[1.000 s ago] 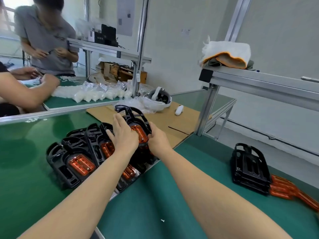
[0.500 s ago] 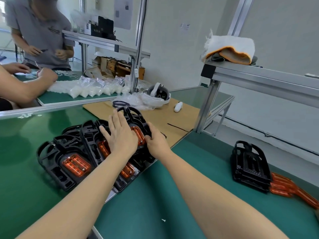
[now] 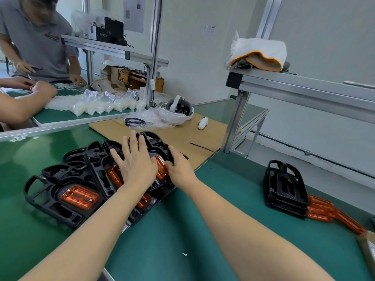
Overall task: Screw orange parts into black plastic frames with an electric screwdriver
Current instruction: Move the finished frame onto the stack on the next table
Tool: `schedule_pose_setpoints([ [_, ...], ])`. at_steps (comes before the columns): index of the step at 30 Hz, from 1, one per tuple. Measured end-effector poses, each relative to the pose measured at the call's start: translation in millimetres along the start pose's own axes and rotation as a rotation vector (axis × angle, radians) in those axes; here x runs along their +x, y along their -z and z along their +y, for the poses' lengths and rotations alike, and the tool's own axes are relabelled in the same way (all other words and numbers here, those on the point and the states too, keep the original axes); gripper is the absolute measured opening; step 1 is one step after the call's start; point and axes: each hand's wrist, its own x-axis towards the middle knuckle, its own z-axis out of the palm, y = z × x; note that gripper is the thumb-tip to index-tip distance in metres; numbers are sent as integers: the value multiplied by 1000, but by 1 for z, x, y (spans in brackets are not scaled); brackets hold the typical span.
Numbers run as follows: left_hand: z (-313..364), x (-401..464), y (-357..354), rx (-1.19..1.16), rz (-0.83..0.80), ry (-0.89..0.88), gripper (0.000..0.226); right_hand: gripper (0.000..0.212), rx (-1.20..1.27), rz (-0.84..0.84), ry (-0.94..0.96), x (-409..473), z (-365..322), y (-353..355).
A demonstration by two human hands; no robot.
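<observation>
The green table (image 3: 223, 230) carries an overlapping row of black frames (image 3: 60, 191) with orange parts (image 3: 79, 196) already seated, running from near left to far right, and a second stack of bare frames (image 3: 284, 185) lies well apart to the right beside loose orange pieces (image 3: 332, 214). Both hands are on the row's far-right frame (image 3: 156, 142), its long axis pointing away from the person. The left hand (image 3: 136, 165) lies flat with fingers straight on top; the right hand (image 3: 178, 169) pinches its right edge, so I judge either hand equally placed to settle it.

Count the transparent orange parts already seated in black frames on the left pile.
4 visible: one front-left, one behind the left hand, one beside the right hand, one under the left forearm. More may be hidden.
</observation>
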Motion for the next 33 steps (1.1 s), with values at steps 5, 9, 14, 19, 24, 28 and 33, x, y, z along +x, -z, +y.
schedule_pose_setpoints([
  [5, 2, -20, -5, 85, 45, -180, 65, 57, 26, 46, -8, -14, 15, 3],
  [9, 2, -40, -11, 154, 31, -245, 61, 64, 49, 58, -2, -30, 31, 3],
  [14, 9, -50, -9, 249, 11, -329, 60, 64, 41, 66, -4, -42, 41, 5],
  [19, 10, -59, -7, 286, -17, -335, 60, 65, 3, 39, -7, -49, 47, 8],
  [24, 13, -63, -3, 265, -20, -345, 59, 67, 23, 22, -35, -56, 51, 9],
  [28, 15, -64, -2, 290, -25, -358, 59, 67, 43, 12, -60, -59, 54, 10],
  [33, 17, -69, -2, 327, -37, -379, 60, 67, 62, -11, -83, -64, 57, 11],
])
